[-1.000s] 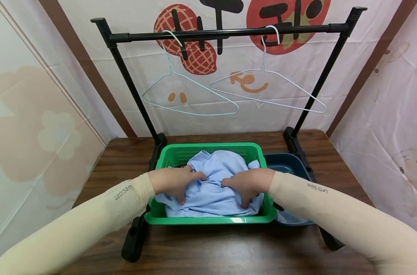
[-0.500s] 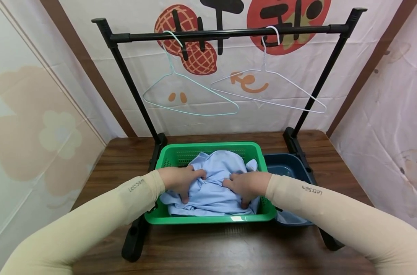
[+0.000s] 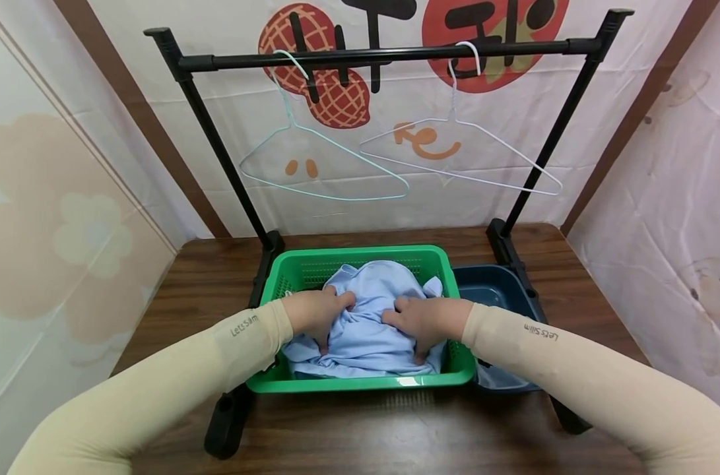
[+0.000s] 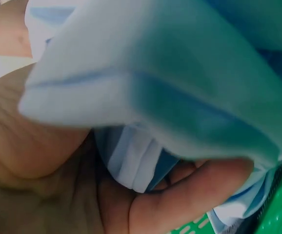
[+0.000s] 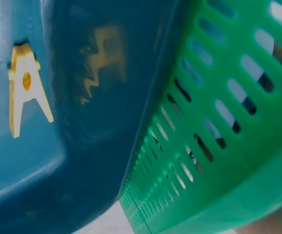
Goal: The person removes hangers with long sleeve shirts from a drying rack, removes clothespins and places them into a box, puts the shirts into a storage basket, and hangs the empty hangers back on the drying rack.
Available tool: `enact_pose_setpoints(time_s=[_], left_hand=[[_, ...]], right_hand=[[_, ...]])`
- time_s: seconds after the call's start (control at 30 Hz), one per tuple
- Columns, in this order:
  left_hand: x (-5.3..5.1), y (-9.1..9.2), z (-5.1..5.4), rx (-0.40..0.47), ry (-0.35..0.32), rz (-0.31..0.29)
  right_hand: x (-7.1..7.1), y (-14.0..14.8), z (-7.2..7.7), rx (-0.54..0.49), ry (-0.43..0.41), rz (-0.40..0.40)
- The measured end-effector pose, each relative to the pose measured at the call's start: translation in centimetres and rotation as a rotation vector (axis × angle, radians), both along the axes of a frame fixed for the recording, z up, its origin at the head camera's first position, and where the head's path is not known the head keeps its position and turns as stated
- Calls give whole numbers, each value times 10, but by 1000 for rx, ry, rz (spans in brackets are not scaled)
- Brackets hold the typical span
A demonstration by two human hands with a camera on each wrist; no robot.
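Observation:
A light-blue garment (image 3: 374,284) lies bunched in a green plastic basket (image 3: 360,382); its exact kind cannot be made out. My left hand (image 3: 317,315) grips the left side of the cloth. In the left wrist view, stitched folds (image 4: 136,161) lie between that palm and the curled fingers (image 4: 190,195). On the right side, my right hand (image 3: 422,320) holds the cloth with thumb and fingers dug into it, some fingertips hidden. The right wrist view shows mostly the basket's slotted wall (image 5: 214,122), with only a sliver of skin at the lower right.
A dark-blue tub (image 3: 496,284) stands against the basket's right side; a yellow clothespin (image 5: 26,87) lies inside. A black rack (image 3: 389,55) straddles the basket, bearing a mint hanger (image 3: 330,196) and a white hanger (image 3: 460,175). All stand on a brown wooden table (image 3: 360,435).
My left hand has shifted slightly right and inward, drawing the garment's left edge in from the basket rim. The right hand has hardly moved. The head view has tilted a little.

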State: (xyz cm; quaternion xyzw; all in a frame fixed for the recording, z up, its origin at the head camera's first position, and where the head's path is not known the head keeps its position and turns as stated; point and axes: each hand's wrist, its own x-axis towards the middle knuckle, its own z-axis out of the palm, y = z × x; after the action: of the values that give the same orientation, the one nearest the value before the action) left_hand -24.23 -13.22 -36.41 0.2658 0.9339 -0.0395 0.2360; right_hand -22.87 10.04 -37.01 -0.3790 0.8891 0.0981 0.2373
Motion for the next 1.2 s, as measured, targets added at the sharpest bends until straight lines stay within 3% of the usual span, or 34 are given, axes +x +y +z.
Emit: enact_pose_setpoints(time_s=[0.23,0.47,0.63,0.83,1.03,1.2], left_hand=[[6,6,-1,-23,77,-25],[7,1,3,-13,64,-62],[6,-1,14,-37,30,-64],[13,-1,34,-73,-22,-12],[21,-15,47,2,10,-24],[30,-30,52,104,93,-44]], right_hand=[[1,5,-4,-13,37,31],[1,8,-4,-69,-2,-16],[0,11,-2,-108,-26,-46],[5,16,10,-149,-57,-86],[14,21,27,-202,-28,-83],[19,31,35,-254,27,-69]])
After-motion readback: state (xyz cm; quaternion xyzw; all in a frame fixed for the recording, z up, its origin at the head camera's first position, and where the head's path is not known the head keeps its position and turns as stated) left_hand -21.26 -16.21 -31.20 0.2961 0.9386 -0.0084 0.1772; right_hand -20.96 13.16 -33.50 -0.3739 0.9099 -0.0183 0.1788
